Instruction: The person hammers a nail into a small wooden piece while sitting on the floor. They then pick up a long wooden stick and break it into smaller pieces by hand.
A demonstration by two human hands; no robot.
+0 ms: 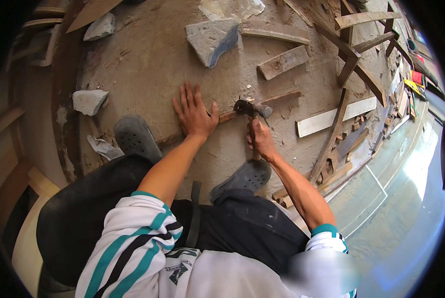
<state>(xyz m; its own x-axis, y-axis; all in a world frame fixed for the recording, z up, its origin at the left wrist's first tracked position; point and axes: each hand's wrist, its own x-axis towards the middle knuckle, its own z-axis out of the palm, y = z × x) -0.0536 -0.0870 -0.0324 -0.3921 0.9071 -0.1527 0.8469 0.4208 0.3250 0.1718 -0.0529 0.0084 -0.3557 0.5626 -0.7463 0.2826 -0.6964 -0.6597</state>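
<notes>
A narrow wooden strip [227, 116] lies on the dusty ground in front of me, running from beside my left shoe up to the right. My left hand [194, 111] rests over it, fingers stretched out and slightly apart, holding nothing. In my right hand [262, 141] is a claw hammer [253, 109], its handle wrapped by my fingers. The hammer's dark metal head is over the strip, to the right of my left hand; whether it touches the wood I cannot tell. Part of the strip is hidden behind the left hand and the hammer head.
Broken concrete chunks [210, 42] lie beyond my hands and at the left. Short boards [283, 62] and a white-faced plank [336, 116] lie to the right, near a nailed wooden frame [354, 52]. My grey clogs [134, 135] stand either side of the strip. Wood offcuts [336, 166] lie at the right.
</notes>
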